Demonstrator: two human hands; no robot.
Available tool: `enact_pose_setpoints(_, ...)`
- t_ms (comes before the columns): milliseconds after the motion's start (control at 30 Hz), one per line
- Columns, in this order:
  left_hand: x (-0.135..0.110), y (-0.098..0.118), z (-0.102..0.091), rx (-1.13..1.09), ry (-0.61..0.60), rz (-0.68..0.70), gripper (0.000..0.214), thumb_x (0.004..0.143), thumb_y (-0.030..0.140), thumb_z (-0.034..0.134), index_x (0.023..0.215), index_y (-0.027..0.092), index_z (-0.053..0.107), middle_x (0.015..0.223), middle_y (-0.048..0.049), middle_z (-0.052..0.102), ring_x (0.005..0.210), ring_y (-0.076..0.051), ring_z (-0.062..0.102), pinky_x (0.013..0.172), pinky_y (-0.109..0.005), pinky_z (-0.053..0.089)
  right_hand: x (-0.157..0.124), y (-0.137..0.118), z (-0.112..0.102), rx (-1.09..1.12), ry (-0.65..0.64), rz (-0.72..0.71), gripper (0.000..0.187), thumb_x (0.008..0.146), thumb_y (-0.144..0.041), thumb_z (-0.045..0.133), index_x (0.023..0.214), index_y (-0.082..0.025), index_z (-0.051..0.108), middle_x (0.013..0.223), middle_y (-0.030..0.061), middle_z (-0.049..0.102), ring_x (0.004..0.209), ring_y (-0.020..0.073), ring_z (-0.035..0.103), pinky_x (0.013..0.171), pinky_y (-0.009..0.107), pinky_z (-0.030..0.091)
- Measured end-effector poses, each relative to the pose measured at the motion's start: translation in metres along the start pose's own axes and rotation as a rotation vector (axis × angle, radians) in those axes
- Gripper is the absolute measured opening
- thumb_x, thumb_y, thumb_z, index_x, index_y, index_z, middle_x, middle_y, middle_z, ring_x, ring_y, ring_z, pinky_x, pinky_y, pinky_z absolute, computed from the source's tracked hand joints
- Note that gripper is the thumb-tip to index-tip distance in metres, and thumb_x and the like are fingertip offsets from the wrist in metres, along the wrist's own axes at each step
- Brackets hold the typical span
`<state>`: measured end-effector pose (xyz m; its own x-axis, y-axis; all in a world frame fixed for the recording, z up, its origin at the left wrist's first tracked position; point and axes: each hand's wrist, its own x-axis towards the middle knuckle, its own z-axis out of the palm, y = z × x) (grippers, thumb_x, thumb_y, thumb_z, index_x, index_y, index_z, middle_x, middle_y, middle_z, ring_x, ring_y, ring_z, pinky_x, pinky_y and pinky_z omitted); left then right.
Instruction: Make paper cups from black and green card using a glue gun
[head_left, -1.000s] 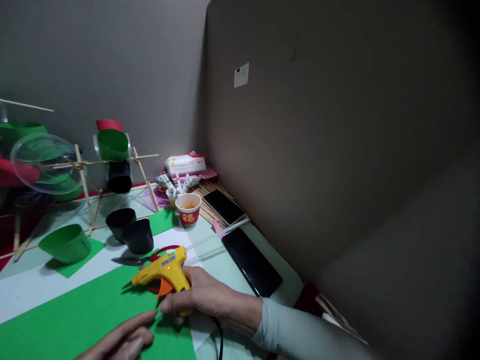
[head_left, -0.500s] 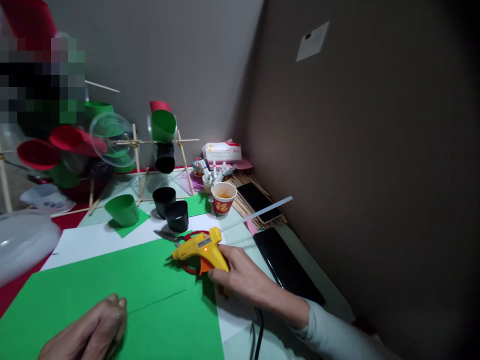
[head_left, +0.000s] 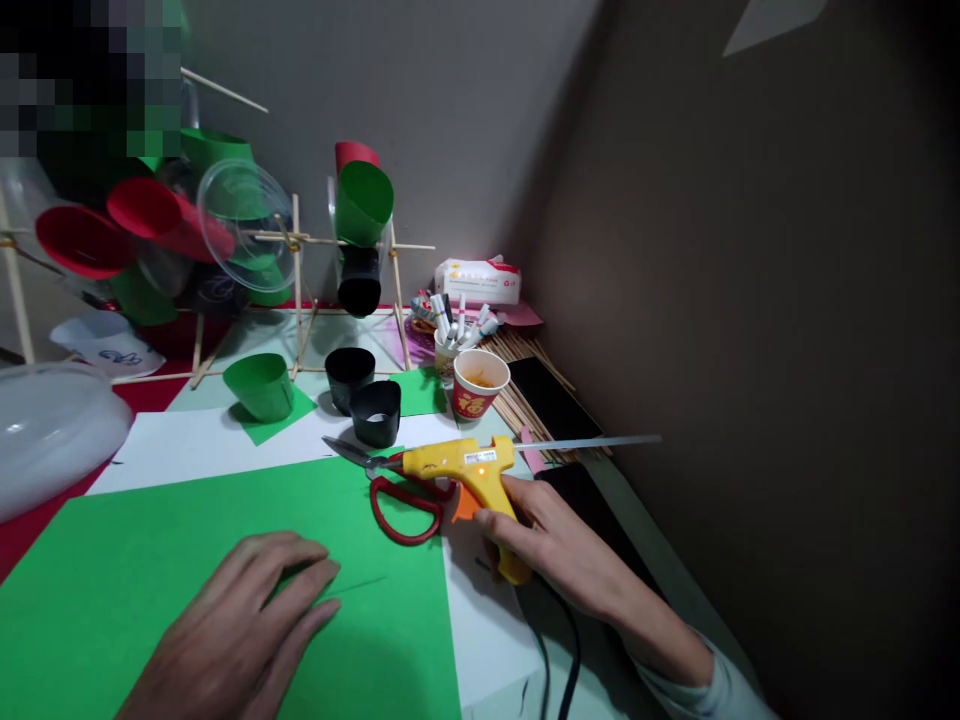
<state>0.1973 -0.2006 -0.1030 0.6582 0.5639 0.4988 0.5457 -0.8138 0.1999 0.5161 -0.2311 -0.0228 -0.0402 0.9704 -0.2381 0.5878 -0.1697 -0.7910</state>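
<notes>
My right hand (head_left: 551, 540) is wrapped round the handle of a yellow hot glue gun (head_left: 450, 458), which has an orange trigger and a clear glue stick (head_left: 592, 441) poking out of its back. The gun's nozzle points left, above red-handled scissors (head_left: 409, 520). Those scissors lie with their blades toward the black paper rings. On a large green sheet (head_left: 360, 640) rests my left hand (head_left: 255, 615), its fingers apart and slightly bent, holding nothing. A thin dark line runs on the sheet just past its fingertips.
Behind are two black paper rings (head_left: 376, 413), a green ring (head_left: 260, 387) and a red-and-white paper cup (head_left: 480, 385). A stick frame (head_left: 298, 280) with coloured tubes stands at the back left. Wooden sticks, a phone (head_left: 555, 398) and a black device lie along the right wall.
My left hand has opened from a closed fist and shifted right over the green sheet. The glue gun has moved right in my right hand, uncovering more of the scissors. The view has shifted.
</notes>
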Motion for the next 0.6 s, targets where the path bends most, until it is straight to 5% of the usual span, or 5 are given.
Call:
enact_pose_setpoints(133, -0.012, -0.011, 0.013, 0.188, -0.080, 0.073, 0.044, 0.102, 0.041, 0.053, 0.142, 0.022, 0.056, 0.143, -0.0122, 0.065, 0.129, -0.031, 0.055, 0.106, -0.048, 0.042, -0.002, 0.003, 0.004, -0.184, 0.034, -0.054, 0.025, 0.097, -0.037, 0.047, 0.078, -0.022, 0.049, 0.080, 0.0032, 0.061, 0.076, 0.0195, 0.053, 0.067, 0.031, 0.038)
enact_pose_setpoints(400, -0.029, -0.036, 0.027, 0.365, -0.151, 0.200, 0.052, 0.099, 0.049, 0.055, 0.147, 0.026, 0.055, 0.142, -0.0162, 0.069, 0.122, -0.038, 0.066, 0.100, -0.054, 0.046, -0.004, -0.005, -0.008, -0.430, 0.113, 0.001, 0.038, 0.102, -0.038, 0.045, 0.069, -0.022, 0.041, 0.066, -0.0015, 0.046, 0.062, 0.0144, 0.041, 0.060, 0.031, 0.026)
enact_pose_setpoints(600, -0.035, -0.052, 0.028, 0.288, -0.212, 0.186, 0.067, 0.093, 0.060, 0.060, 0.151, 0.026, 0.053, 0.144, -0.0176, 0.068, 0.121, -0.042, 0.070, 0.097, -0.059, 0.054, -0.003, -0.007, -0.014, -0.476, 0.097, 0.051, 0.045, 0.103, -0.045, 0.045, 0.065, -0.021, 0.040, 0.060, -0.0031, 0.039, 0.056, 0.0123, 0.033, 0.056, 0.033, 0.020)
